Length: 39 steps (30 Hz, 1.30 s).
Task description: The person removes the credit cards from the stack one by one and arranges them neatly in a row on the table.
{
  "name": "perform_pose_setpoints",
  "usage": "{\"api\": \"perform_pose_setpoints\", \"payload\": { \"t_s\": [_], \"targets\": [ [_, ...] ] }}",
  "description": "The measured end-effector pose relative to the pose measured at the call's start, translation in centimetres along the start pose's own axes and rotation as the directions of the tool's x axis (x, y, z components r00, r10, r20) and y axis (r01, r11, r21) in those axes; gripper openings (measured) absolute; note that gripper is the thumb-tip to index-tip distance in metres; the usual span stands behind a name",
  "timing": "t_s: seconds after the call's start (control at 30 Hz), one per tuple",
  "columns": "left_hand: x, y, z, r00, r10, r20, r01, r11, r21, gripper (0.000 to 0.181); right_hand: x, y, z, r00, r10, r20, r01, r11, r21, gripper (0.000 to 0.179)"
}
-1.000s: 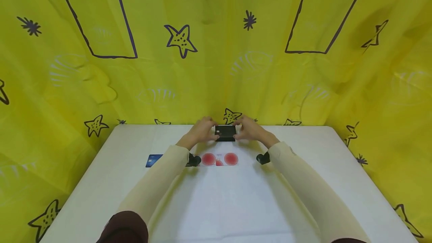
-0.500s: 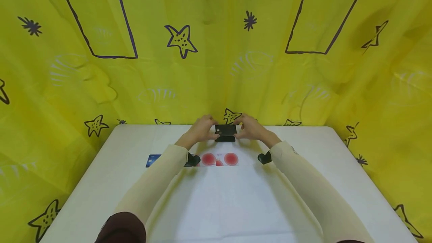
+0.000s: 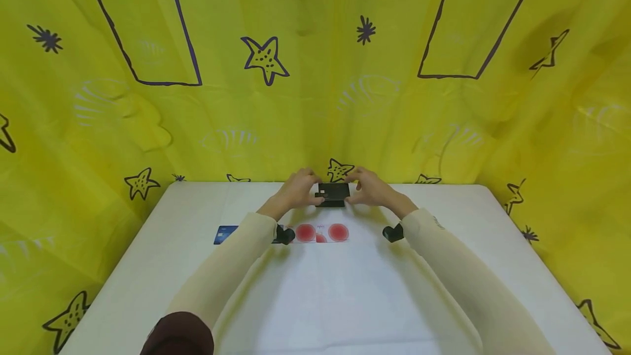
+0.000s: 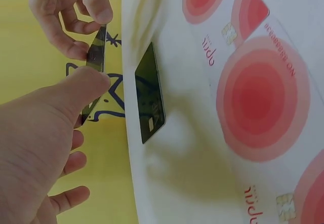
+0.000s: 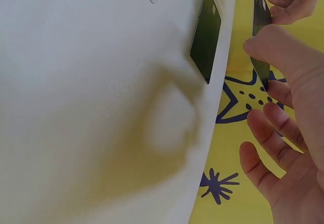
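Note:
Near the far table edge, a black bank card [image 3: 334, 189] is held up between the two hands. My left hand [image 3: 297, 189] pinches its left end, and in the left wrist view the thumb lies on the near edge of the raised card [image 4: 96, 50]. The other end is pinched by my right hand [image 3: 368, 189], whose remaining fingers spread loosely in the right wrist view. Beneath it, a second black card [image 4: 150, 100] with a chip lies flat on the table. In the head view the raised card covers most of that lower card [image 3: 330, 204].
White cards with red circles [image 3: 338, 232] lie in a row nearer the body. At the row's left end is a blue card [image 3: 225, 233], and my left sleeve [image 3: 246, 259] hides part of the row. A yellow patterned curtain [image 3: 315, 97] rises behind the white table [image 3: 325, 300].
Both hands have shifted slightly right, carrying the raised black card with them. It now sits offset to the right of the card beneath. The cards on the table stay put.

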<state>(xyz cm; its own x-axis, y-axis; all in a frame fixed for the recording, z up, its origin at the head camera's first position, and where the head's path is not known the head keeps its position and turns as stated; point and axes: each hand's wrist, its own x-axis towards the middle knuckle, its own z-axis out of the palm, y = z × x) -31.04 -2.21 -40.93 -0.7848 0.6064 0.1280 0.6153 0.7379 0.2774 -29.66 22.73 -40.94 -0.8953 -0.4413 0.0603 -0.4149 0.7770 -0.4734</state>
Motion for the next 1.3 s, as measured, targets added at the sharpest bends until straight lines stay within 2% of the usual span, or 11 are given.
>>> {"api": "perform_pose_setpoints", "payload": {
  "t_s": [0.27,0.47,0.93,1.17,1.3],
  "targets": [
    [-0.1,0.8,0.4,0.997,0.055,-0.047,-0.054,0.998,0.009,0.048,-1.2,0.4,-0.7,0.996,-0.083,-0.026,0.082,0.996,-0.025,0.048],
    [0.0,1.7,0.8,0.998,0.048,-0.046,-0.049,0.998,-0.030,0.047,-2.1,0.9,-1.0,0.992,-0.118,-0.039,0.117,0.992,-0.041,0.048],
    [0.4,3.3,2.1,0.991,0.111,-0.072,-0.113,0.993,-0.024,0.042,-4.5,2.0,-1.8,0.992,-0.120,-0.035,0.118,0.992,-0.052,0.044],
    [0.5,3.7,2.8,0.993,0.109,-0.055,-0.111,0.993,-0.035,0.041,-5.4,2.5,-1.8,0.991,-0.128,-0.028,0.127,0.991,-0.044,0.043],
    [0.5,3.9,3.1,0.992,0.114,-0.054,-0.118,0.991,-0.063,0.042,-5.9,2.8,-1.8,0.994,-0.107,-0.034,0.106,0.994,-0.039,0.043]
  ]
}}
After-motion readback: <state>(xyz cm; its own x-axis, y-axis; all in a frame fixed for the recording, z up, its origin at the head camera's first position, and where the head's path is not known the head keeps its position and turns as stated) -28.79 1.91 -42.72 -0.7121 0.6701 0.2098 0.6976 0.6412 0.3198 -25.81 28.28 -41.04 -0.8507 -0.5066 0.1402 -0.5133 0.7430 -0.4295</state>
